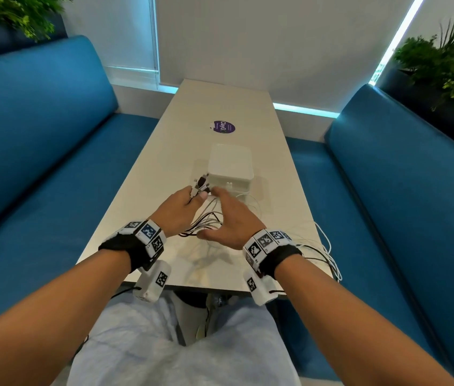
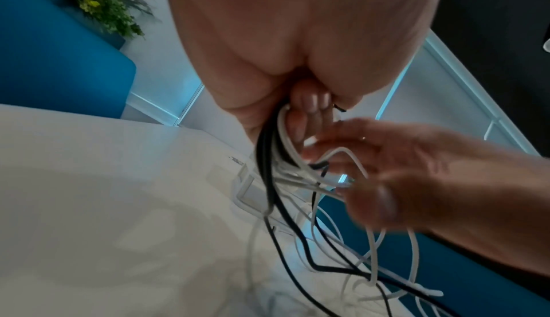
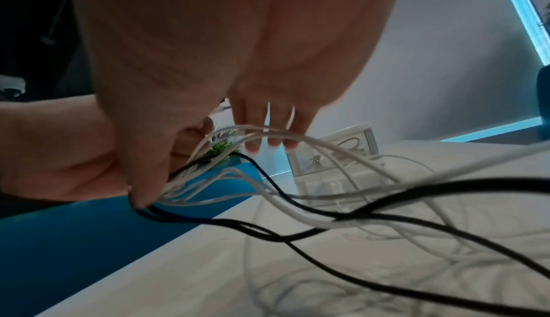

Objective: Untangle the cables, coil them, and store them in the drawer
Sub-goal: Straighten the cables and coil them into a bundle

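1. Cables [image 1: 206, 218] hang over the table [image 1: 142, 190], plug ends bunched in your left hand [image 1: 177, 208]: keep that fist tight.
2. Your right hand [image 1: 231, 218], fingers spread and holding nothing, should comb strands apart gently.
3. The drawer box [image 1: 230, 169] stands just beyond.

White table [image 1: 147, 174]; on it: drawer box [image 1: 230, 168], cables [image 1: 323, 246], purple sticker [image 1: 222, 126]

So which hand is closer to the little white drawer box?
Right. The right hand reaches almost to the front of the drawer box; the left hand grips the cables farther back to its left.
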Demonstrator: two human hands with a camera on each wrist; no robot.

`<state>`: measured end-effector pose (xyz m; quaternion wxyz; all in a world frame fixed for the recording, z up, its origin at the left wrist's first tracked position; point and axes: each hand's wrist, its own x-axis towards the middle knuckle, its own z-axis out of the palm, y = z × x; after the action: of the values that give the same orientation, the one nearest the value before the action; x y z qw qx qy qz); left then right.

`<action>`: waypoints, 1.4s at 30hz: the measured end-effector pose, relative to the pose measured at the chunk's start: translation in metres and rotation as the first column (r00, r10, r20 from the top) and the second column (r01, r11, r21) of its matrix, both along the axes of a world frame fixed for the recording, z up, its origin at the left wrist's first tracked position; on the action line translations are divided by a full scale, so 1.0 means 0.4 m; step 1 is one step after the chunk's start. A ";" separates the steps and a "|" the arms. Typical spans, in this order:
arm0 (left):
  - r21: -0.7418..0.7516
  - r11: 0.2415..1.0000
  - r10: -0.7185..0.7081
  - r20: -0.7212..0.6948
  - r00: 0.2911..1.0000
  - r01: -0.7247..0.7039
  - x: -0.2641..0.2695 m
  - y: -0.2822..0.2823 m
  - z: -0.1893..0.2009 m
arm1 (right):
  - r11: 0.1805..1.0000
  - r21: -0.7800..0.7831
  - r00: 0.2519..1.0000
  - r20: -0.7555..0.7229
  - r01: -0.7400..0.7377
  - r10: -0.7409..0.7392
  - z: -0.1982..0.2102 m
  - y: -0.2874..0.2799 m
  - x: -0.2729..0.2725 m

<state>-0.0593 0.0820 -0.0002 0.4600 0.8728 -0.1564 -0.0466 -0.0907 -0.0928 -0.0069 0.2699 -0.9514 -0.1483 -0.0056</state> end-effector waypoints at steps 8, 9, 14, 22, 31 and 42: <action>-0.439 0.881 0.100 -0.189 0.977 -0.175 0.030 -0.005 0.018 | 0.981 -0.167 0.984 -0.165 -0.098 0.071 -0.043 -0.009 -0.007; -0.453 0.873 0.104 -0.197 0.975 -0.184 0.031 -0.008 0.018 | 0.976 -0.187 0.978 -0.196 -0.115 0.078 -0.042 -0.007 -0.012; -0.487 0.852 0.093 -0.221 0.971 -0.192 0.029 -0.018 0.013 | 0.997 -0.066 0.957 -0.289 -0.050 0.029 -0.016 0.010 -0.023; -0.621 0.702 0.186 -0.313 0.931 -0.349 0.048 0.011 0.031 | 0.986 0.155 0.938 -0.326 -0.069 0.116 -0.001 0.053 -0.026; -0.734 0.486 0.274 -0.388 0.880 -0.475 0.101 0.077 0.077 | 0.902 -0.430 0.929 -0.343 -0.027 -0.136 -0.058 -0.151 -0.016; -0.700 0.451 0.380 -0.411 0.829 -0.554 0.110 0.043 0.059 | 0.636 -0.599 0.745 -0.094 0.487 -0.660 -0.129 -0.519 -0.149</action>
<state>-0.0154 0.0994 0.0236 0.8059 0.5725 0.1326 0.0719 -0.1505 -0.3005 -0.0584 -0.0051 -0.9720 0.2141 0.0963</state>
